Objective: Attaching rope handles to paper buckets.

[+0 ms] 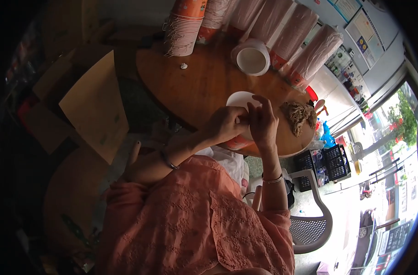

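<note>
Red paper tub (239, 143), white inside, open mouth upward, partly behind both hands (264, 127)

No lettering can be made out clearly enough to read. A white rectangular poster with a dark edge (365, 37) on the wall bears small print and yellow and dark round emblems, and a pale sheet bordered in light blue (347, 8) beside it carries fine lines of print. Outdoors, a dark grey rectangular sign (395, 238) shows blurred light markings. The tall stack of orange-red and white paper tubs (187, 30) has pale printed marks, too indistinct to read.
</note>
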`<state>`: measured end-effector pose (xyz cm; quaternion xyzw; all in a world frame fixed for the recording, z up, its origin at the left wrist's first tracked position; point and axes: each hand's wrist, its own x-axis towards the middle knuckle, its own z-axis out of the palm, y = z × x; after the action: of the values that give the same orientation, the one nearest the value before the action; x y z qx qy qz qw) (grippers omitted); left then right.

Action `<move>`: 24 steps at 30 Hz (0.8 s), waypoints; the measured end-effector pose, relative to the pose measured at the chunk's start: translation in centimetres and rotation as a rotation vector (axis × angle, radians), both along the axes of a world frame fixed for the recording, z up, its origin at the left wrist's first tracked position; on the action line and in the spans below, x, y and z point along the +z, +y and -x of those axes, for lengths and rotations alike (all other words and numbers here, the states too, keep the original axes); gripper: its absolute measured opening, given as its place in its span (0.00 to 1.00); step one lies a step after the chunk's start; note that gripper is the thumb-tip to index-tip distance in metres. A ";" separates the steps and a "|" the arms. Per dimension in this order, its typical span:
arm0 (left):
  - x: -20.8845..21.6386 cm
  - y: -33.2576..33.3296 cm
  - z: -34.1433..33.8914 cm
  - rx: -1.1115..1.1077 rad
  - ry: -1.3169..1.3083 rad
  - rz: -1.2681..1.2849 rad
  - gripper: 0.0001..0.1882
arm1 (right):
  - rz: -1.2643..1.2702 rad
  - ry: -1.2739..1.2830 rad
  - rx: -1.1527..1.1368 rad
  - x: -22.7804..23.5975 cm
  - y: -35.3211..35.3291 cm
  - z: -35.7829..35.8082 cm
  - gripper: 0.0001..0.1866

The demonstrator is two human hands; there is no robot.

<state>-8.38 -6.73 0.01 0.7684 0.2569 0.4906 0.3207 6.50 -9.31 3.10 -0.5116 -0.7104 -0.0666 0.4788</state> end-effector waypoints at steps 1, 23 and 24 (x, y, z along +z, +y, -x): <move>0.3 -0.3 0.0 -0.008 0.007 -0.001 0.07 | -0.013 -0.036 -0.022 0.5 0.3 -0.1 0.08; -0.7 8.6 -1.1 0.108 0.279 -0.609 0.08 | -0.115 0.351 -0.055 1.5 13.1 -12.5 0.10; 0.0 10.6 -0.4 0.204 0.304 -0.645 0.07 | 0.009 0.247 0.003 1.7 13.2 -13.3 0.10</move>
<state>-7.95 3.82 0.05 0.8645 0.2092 0.4560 -0.0303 19.76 3.92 4.80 -0.5170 -0.6471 0.0009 0.5604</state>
